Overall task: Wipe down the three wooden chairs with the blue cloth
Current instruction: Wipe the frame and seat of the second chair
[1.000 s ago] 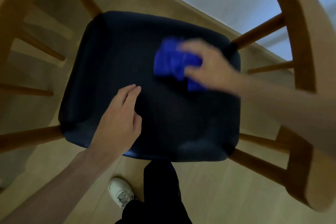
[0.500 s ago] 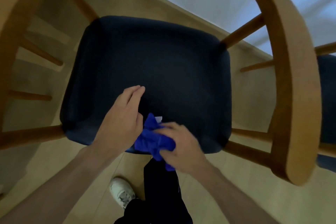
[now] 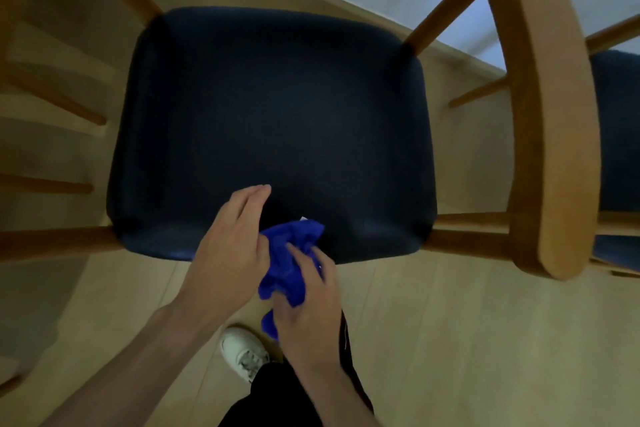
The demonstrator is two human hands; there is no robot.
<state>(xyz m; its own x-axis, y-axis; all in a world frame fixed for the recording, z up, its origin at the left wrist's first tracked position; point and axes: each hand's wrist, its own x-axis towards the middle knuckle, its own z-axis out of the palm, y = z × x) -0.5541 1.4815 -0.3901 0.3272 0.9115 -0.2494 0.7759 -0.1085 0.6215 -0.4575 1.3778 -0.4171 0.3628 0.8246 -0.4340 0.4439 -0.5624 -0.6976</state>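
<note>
Wooden chairs (image 3: 540, 135) on floor (image 3: 467, 340)

— Where's the crumpled blue cloth (image 3: 289, 263)?
— At the near edge of the dark padded seat (image 3: 270, 128), between the left hand (image 3: 230, 250) and right hand (image 3: 308, 302).
— And the curved wooden backrest (image 3: 543, 107)?
— Right of the seat; a white shoe (image 3: 244, 354) stands on the floor below.

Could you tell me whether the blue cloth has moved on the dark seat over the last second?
Yes. The blue cloth went from the seat's far right part to its near front edge, where the right hand now grips it bunched up.
</note>
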